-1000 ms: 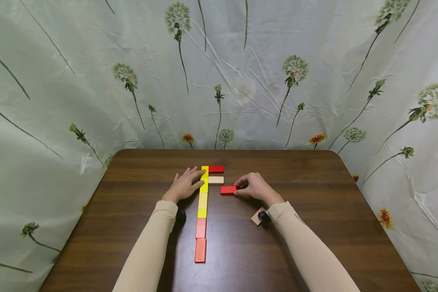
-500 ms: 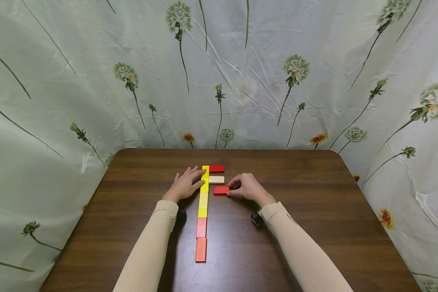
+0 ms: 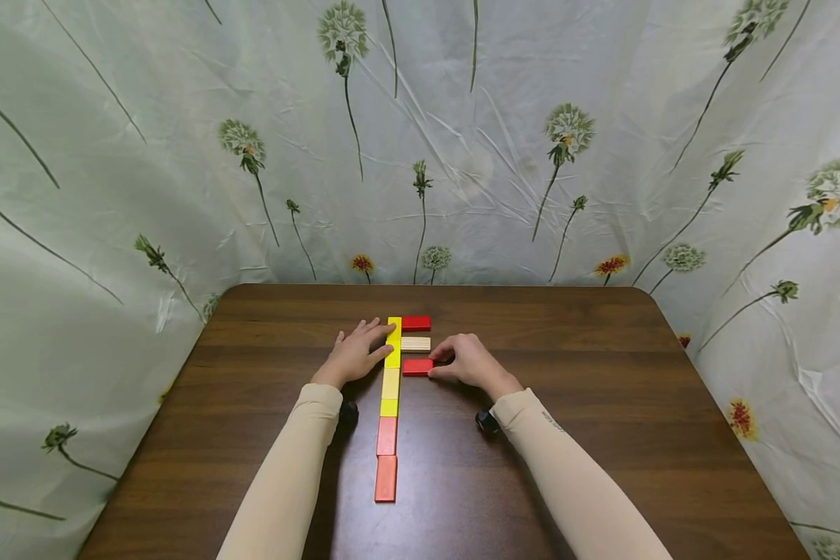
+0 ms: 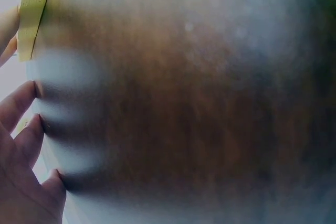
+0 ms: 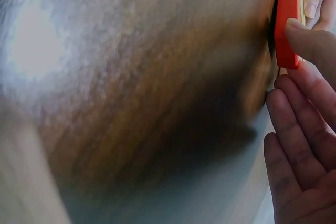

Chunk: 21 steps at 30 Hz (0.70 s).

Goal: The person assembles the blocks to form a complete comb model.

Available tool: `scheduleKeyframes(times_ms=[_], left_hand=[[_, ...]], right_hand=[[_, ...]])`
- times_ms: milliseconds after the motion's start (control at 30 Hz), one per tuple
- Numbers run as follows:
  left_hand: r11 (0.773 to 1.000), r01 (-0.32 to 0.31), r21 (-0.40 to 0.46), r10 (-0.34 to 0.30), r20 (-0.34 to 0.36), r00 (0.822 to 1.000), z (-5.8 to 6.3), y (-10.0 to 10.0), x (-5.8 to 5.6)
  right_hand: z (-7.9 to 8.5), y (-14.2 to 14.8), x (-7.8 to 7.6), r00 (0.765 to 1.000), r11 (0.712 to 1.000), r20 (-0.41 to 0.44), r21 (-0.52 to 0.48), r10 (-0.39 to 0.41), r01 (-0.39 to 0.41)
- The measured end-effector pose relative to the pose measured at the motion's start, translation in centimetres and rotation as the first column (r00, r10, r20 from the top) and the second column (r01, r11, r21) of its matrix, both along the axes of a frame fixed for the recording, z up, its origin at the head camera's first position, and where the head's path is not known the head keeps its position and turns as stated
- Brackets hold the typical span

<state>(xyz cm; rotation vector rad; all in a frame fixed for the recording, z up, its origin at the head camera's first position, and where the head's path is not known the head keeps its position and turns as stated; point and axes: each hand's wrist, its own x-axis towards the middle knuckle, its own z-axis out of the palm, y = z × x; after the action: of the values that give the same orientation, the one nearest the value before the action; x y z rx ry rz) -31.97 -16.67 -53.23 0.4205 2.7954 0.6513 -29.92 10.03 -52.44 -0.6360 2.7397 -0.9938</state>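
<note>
A straight column of flat rectangular blocks runs toward me on the table: bright yellow blocks (image 3: 392,360) at the far end, a pale yellow block (image 3: 390,383), then salmon-red blocks (image 3: 386,478) nearest. My left hand (image 3: 350,358), fingers spread, touches the far yellow part with its thumb and index finger; the other fingertips rest on the table. My right hand (image 3: 470,364) pinches the right end of a red block (image 3: 417,367) between thumb and index finger. This block's left end sits at or just beside the column; the right wrist view shows the thumb on the red block (image 5: 286,24).
A second red block (image 3: 416,323) and a ribbed natural-wood block (image 3: 416,344) branch rightward from the column's far end, above the held one. The dark wooden table (image 3: 602,373) reaches back to a dandelion-print curtain (image 3: 476,194).
My right hand has slid the red block leftward to the yellow column. A wooden block seen earlier by the right wrist no longer shows. The left hand stays put.
</note>
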Motion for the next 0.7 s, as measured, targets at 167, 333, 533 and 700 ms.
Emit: scheduleKeyframes(times_ms=[167,333,533,700], left_hand=[[1.0,0.003,0.005,-0.003,-0.002,1.0,-0.08,-0.08,0.0],[1.0,0.01,0.007,-0.01,-0.012,1.0,-0.12,-0.12,-0.04],[1.0,0.009,0.005,-0.009,-0.01,1.0,-0.1,-0.17,-0.1],[1.0,0.015,0.008,-0.014,-0.005,1.0,-0.19,-0.24,-0.12]], right_hand=[[-0.3,-0.23,-0.12,1.0,1.0,-0.011,-0.001,0.015,-0.015],[-0.23,-0.33,-0.05,1.0,1.0,-0.013,0.001,0.017,-0.017],[-0.06,-0.45,0.03,1.0,1.0,0.007,0.002,0.009,-0.009],[-0.07,-0.57,0.11,1.0,1.0,0.02,0.012,0.0,0.0]])
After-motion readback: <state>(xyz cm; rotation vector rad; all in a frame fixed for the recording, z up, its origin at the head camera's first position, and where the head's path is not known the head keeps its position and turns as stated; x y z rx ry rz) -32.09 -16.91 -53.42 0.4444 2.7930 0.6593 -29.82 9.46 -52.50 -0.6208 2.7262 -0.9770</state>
